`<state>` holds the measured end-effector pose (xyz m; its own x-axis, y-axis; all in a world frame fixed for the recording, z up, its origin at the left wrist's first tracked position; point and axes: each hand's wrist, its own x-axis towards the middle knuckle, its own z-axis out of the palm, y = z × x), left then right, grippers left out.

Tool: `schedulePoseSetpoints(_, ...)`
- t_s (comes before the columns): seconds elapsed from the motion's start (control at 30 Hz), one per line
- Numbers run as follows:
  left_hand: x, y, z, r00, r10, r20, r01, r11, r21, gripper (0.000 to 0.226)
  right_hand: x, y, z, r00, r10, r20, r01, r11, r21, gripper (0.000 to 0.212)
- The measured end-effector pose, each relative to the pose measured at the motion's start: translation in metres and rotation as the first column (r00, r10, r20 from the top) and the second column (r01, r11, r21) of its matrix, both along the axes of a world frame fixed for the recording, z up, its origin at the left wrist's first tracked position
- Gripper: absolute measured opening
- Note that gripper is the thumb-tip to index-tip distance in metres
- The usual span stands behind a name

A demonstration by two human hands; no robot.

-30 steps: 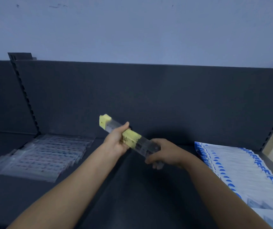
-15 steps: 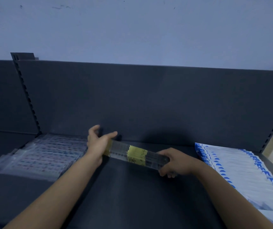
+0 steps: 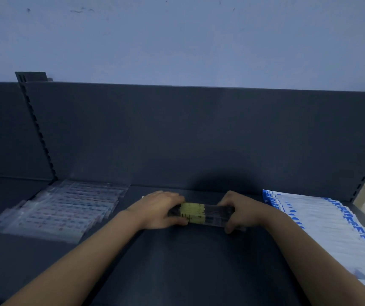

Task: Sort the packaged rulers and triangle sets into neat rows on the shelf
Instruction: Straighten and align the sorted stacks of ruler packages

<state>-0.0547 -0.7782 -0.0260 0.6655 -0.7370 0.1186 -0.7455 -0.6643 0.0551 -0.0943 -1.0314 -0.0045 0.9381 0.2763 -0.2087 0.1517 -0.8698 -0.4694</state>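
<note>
Yellow paper bands the ruler bundle (image 3: pixel 196 214), a long, square-ended stack of clear, glossy plastic strips with dark graduation marks showing through. It now lies level on the dark shelf (image 3: pixel 188 272), near the middle of the back edge. A second ago it was held up in the air at a slant with one end raised. Half a second ago it had come down almost level just in front of the back panel. Now it looks to be resting on the shelf, though the fingers hide the line of contact. The left hand (image 3: pixel 158 209) is curled over the bundle's left end and the right hand (image 3: pixel 241 209) wraps the right end with its thumb on the near side, so both are holding it and neither has let go. I judge the placing step nearly done: the bundle sits in the bare gap between the two rows already laid, and what remains is to square it and release it. Toward the back-left corner lie the clear packets (image 3: pixel 62 210), thin shiny sleeves overlapping like tiles, with small coloured print. Along the right edge run the blue-and-white packets (image 3: pixel 323 219), flat matt white packs with blue edging, fanned in an overlapping row. The shelf surface is smooth, matt and dark grey, as is the back panel (image 3: pixel 199 133) behind it.
</note>
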Motion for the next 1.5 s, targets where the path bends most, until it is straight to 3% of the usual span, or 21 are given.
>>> schedulePoseSetpoints(0.07, 0.005, -0.002, 0.002, 0.999, 0.005, -0.035, -0.004, 1.000, 0.002, 0.040, 0.001, 0.001, 0.000, 0.997, -0.016, 0.077, 0.022, 0.996, -0.089, 0.039)
schedulePoseSetpoints(0.2, 0.012, -0.005, 0.003, 0.999, 0.038, -0.038, -0.036, 0.998, 0.052, 0.044, 0.003, 0.009, -0.008, 0.973, 0.052, 0.225, 0.016, 0.956, -0.293, 0.070)
schedulePoseSetpoints(0.33, 0.012, -0.009, -0.002, 0.985, 0.114, 0.132, -0.130, 0.984, 0.118, 0.067, -0.003, 0.022, -0.026, 0.953, 0.045, 0.300, 0.051, 0.952, -0.303, 0.078)
schedulePoseSetpoints(0.47, 0.004, -0.014, -0.012, 0.957, 0.175, 0.231, -0.189, 0.981, 0.044, 0.085, -0.005, 0.027, -0.035, 0.925, 0.061, 0.375, 0.112, 0.900, -0.422, 0.073)
schedulePoseSetpoints(0.57, 0.001, -0.016, -0.015, 0.938, 0.217, 0.272, -0.220, 0.975, -0.019, 0.089, -0.002, 0.032, -0.035, 0.926, 0.027, 0.378, 0.137, 0.906, -0.401, 0.063)
schedulePoseSetpoints(0.77, 0.000, -0.023, -0.025, 0.974, 0.227, 0.028, -0.224, 0.971, -0.080, 0.061, 0.002, 0.033, -0.042, 0.953, -0.006, 0.304, 0.077, 0.972, -0.220, 0.061)
schedulePoseSetpoints(0.83, 0.000, -0.026, -0.029, 0.970, 0.241, 0.040, -0.237, 0.967, -0.095, 0.058, 0.000, 0.035, -0.050, 0.952, -0.015, 0.306, 0.087, 0.971, -0.222, 0.065)
schedulePoseSetpoints(1.0, 0.002, -0.030, -0.034, 0.960, 0.261, -0.102, -0.264, 0.964, -0.020, 0.061, -0.003, 0.040, -0.058, 0.932, -0.031, 0.360, 0.139, 0.950, -0.280, 0.066)
schedulePoseSetpoints(1.5, 0.011, -0.043, -0.038, 0.938, 0.339, -0.079, -0.343, 0.937, -0.059, 0.055, 0.018, 0.037, -0.057, 0.913, -0.049, 0.404, 0.166, 0.951, -0.260, 0.055)
